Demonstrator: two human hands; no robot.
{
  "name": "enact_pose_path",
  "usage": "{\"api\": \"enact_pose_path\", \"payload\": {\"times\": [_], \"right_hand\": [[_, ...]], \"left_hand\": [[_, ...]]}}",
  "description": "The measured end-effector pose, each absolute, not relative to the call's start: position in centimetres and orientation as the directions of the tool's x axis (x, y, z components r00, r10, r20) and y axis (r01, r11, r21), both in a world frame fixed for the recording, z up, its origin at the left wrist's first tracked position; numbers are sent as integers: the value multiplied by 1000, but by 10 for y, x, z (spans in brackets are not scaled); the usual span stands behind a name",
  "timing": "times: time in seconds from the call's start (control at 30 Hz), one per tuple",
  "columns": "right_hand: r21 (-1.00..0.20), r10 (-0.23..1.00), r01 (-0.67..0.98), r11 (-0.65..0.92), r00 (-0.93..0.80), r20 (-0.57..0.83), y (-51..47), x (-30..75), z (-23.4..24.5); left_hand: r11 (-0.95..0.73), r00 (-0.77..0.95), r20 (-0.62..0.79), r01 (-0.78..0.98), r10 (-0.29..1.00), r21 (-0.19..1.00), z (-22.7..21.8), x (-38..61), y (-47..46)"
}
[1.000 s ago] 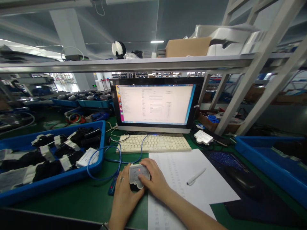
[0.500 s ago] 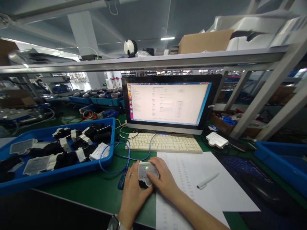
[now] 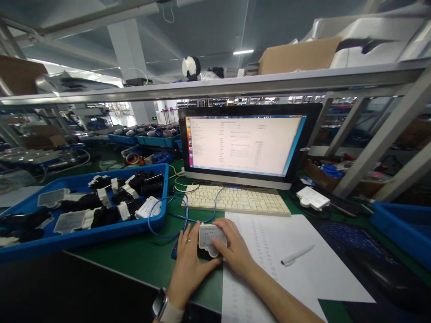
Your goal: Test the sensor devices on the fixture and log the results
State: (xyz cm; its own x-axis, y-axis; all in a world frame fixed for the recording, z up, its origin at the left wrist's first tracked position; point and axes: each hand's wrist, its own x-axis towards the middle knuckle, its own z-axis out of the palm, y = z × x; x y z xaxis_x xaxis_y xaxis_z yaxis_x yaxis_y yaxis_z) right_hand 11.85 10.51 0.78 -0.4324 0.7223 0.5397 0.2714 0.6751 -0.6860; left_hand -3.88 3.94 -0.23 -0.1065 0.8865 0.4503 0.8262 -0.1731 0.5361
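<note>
A small white device with a blue cable sits on the green bench in front of the keyboard. My left hand cups its left side, fingers curled against it, a ring on one finger and a watch on the wrist. My right hand grips its right side, thumb pressed on the top face. No lit lamps show on the device. A monitor with a pale window stands behind the keyboard.
A blue tray of black and white parts lies at left. White paper sheets with a white pen lie at right, beside a dark mouse pad. Another white device and a blue bin are at right.
The camera has swung left and down, so everything sits further right in view. The lamps seen lit on the device earlier no longer show. Both hands stay on it.
</note>
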Motion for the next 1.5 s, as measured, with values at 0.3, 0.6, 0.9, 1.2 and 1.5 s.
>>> {"api": "enact_pose_path", "payload": {"times": [0.3, 0.6, 0.9, 1.2, 1.5], "right_hand": [[-712, 717, 213, 669, -436, 543, 111, 122, 0], [-782, 800, 197, 591, -271, 536, 115, 127, 1], [-818, 816, 124, 562, -243, 524, 115, 126, 0], [-832, 827, 82, 549, -201, 525, 118, 128, -1], [-865, 859, -20, 501, -108, 500, 106, 169, 35]], "left_hand": [[256, -344, 102, 837, 933, 483, 48, -92, 22], [109, -201, 69, 751, 977, 651, 55, -113, 33], [-208, -181, 317, 451, 931, 868, 56, -68, 50], [-248, -227, 383, 458, 896, 853, 35, -56, 67], [-258, -205, 399, 493, 894, 831, 30, -54, 63]]}}
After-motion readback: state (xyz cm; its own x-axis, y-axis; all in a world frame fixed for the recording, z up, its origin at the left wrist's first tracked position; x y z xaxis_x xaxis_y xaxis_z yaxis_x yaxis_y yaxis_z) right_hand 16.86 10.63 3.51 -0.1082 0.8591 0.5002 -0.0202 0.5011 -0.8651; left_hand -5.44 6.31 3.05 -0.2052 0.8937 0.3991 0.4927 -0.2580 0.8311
